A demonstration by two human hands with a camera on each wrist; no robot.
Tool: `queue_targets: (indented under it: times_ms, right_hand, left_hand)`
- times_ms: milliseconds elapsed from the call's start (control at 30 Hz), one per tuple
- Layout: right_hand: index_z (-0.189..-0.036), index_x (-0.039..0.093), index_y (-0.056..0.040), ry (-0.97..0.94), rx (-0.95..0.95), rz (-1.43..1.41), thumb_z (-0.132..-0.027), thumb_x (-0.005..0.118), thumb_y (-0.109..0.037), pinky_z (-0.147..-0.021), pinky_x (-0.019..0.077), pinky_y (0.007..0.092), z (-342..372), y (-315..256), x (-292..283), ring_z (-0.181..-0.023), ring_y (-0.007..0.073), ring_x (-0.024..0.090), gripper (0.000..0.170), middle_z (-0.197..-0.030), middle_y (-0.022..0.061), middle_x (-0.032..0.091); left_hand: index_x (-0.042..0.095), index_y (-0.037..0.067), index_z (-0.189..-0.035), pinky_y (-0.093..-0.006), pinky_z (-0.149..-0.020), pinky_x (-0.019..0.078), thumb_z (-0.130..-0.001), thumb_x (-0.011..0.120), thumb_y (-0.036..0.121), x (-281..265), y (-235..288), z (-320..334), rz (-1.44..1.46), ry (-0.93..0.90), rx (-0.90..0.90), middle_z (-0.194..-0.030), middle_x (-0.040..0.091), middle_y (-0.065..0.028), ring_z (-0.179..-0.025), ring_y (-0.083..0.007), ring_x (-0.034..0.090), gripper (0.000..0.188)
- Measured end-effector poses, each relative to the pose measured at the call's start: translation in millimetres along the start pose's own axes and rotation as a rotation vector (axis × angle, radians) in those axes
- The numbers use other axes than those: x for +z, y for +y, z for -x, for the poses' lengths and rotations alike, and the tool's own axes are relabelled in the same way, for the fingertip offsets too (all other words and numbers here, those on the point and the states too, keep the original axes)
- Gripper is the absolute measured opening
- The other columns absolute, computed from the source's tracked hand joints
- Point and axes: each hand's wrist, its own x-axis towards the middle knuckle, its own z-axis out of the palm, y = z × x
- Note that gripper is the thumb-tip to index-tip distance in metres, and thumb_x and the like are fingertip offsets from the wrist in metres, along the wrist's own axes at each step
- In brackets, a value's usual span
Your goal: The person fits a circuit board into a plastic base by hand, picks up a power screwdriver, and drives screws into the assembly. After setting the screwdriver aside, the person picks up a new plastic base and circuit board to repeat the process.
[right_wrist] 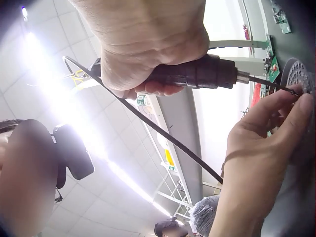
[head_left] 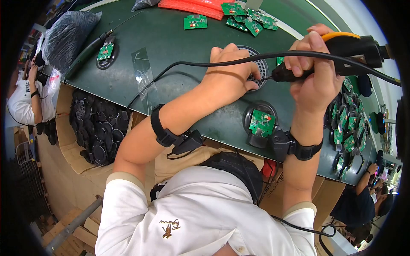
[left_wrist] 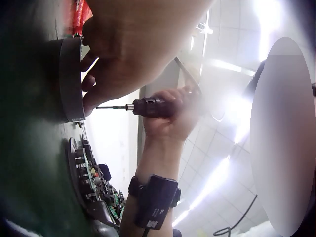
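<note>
My right hand (head_left: 314, 64) grips an electric screwdriver (head_left: 350, 51) with a black body and an orange strip. Its thin bit (left_wrist: 111, 107) reaches a round grey perforated cover (head_left: 261, 64) on the green table. My left hand (head_left: 230, 72) lies over that cover with bent fingers and holds it. In the right wrist view, the left thumb and forefinger come together right at the bit tip (right_wrist: 295, 92). The screwdriver's black cable (head_left: 188, 64) crosses above the left hand. Nearer to me is a black round part with a green circuit board (head_left: 261, 122) on it.
Several circuit boards (head_left: 253, 21) lie at the back beside red bubble wrap (head_left: 192, 7). More board assemblies (head_left: 350, 123) crowd the right side. Another round part with a board (head_left: 106, 52) stands left. A carton (head_left: 64, 128) of black round parts is below the table's left edge.
</note>
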Motion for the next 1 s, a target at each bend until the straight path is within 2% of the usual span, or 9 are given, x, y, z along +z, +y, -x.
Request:
queue_targets:
  times_ms: [167, 433, 500, 700, 800, 867, 900, 967, 1000]
  right_hand:
    - [-0.122, 0.053, 0.0055, -0.075, -0.029, -0.058, -0.104, 0.056, -0.012, -0.055, 0.0386, 0.0281, 0, -7, 0, -0.055, 0.0111, 0.044, 0.026, -0.070, 0.0023, 0.048]
    - [-0.125, 0.053, 0.0009, -0.149, 0.000, -0.138, -0.106, 0.050, -0.016, -0.055, 0.0369, 0.0282, 9, -36, -8, -0.056, 0.0091, 0.042, 0.026, -0.070, -0.0012, 0.044]
    - [-0.127, 0.053, 0.0003, -0.216, -0.013, -0.153, -0.107, 0.046, -0.018, -0.055, 0.0372, 0.0276, 13, -39, -15, -0.056, 0.0087, 0.042, 0.029, -0.069, -0.0020, 0.044]
    - [-0.128, 0.053, 0.0003, -0.223, 0.013, -0.129, -0.106, 0.046, -0.018, -0.055, 0.0384, 0.0272, 23, -46, -17, -0.056, 0.0082, 0.043, 0.030, -0.069, -0.0022, 0.044]
    - [-0.128, 0.053, 0.0008, -0.194, 0.000, -0.099, -0.107, 0.046, -0.018, -0.055, 0.0383, 0.0270, 26, -44, -19, -0.055, 0.0083, 0.043, 0.029, -0.069, -0.0022, 0.045]
    - [-0.127, 0.052, 0.0009, -0.175, 0.025, -0.096, -0.106, 0.046, -0.018, -0.055, 0.0387, 0.0270, 28, -48, -20, -0.055, 0.0085, 0.043, 0.029, -0.069, -0.0020, 0.045]
    - [-0.126, 0.052, 0.0009, -0.160, 0.045, -0.087, -0.106, 0.046, -0.018, -0.055, 0.0391, 0.0269, 29, -50, -20, -0.054, 0.0086, 0.043, 0.028, -0.069, -0.0018, 0.045]
    - [-0.125, 0.052, 0.0007, -0.140, 0.054, -0.063, -0.106, 0.047, -0.018, -0.055, 0.0397, 0.0268, 32, -50, -20, -0.053, 0.0088, 0.043, 0.027, -0.069, -0.0017, 0.045]
    - [-0.124, 0.051, 0.0005, -0.126, 0.063, -0.036, -0.105, 0.047, -0.017, -0.055, 0.0402, 0.0268, 34, -50, -18, -0.053, 0.0089, 0.043, 0.026, -0.068, -0.0016, 0.045]
  left_hand:
    - [0.082, 0.017, -0.090, -0.0434, -0.095, 0.0384, -0.075, 0.088, 0.024, -5, 6, -3, 0.001, -0.037, -0.052, -0.096, 0.071, 0.0007, -0.106, -0.0234, 0.058, 0.017]
    - [0.082, 0.014, -0.085, -0.0410, -0.091, 0.0425, -0.074, 0.090, 0.020, -5, 19, 9, 0.274, 0.014, -0.010, -0.089, 0.071, -0.0006, -0.097, -0.0243, 0.062, 0.016]
    - [0.082, 0.013, -0.084, -0.0405, -0.089, 0.0435, -0.073, 0.090, 0.020, -6, 28, 17, 0.237, 0.029, 0.013, -0.088, 0.071, -0.0006, -0.096, -0.0244, 0.062, 0.016]
    - [0.082, 0.012, -0.085, -0.0398, -0.084, 0.0457, -0.073, 0.091, 0.019, -1, 36, 27, 0.214, 0.023, 0.018, -0.088, 0.071, -0.0006, -0.094, -0.0243, 0.061, 0.016]
    - [0.082, 0.012, -0.095, -0.0404, -0.083, 0.0480, -0.074, 0.090, 0.018, -3, 37, 31, 0.199, -0.002, 0.032, -0.092, 0.071, -0.0036, -0.094, -0.0256, 0.062, 0.023]
    - [0.079, 0.010, -0.106, -0.0410, -0.084, 0.0517, -0.076, 0.089, 0.018, -3, 39, 36, 0.215, -0.001, -0.032, -0.098, 0.071, -0.0079, -0.098, -0.0278, 0.064, 0.032]
    - [0.079, 0.010, -0.106, -0.0410, -0.084, 0.0517, -0.076, 0.089, 0.018, -3, 39, 44, 0.213, -0.005, -0.035, -0.098, 0.071, -0.0079, -0.098, -0.0278, 0.064, 0.032]
    - [0.074, 0.007, -0.119, -0.0419, -0.088, 0.0544, -0.076, 0.090, 0.023, -3, 43, 66, 0.303, 0.059, 0.049, -0.111, 0.067, -0.0130, -0.104, -0.0313, 0.064, 0.049]
    - [0.074, 0.007, -0.119, -0.0419, -0.088, 0.0544, -0.076, 0.090, 0.023, -1, 51, 75, 0.305, 0.052, 0.047, -0.111, 0.067, -0.0130, -0.104, -0.0313, 0.064, 0.049]
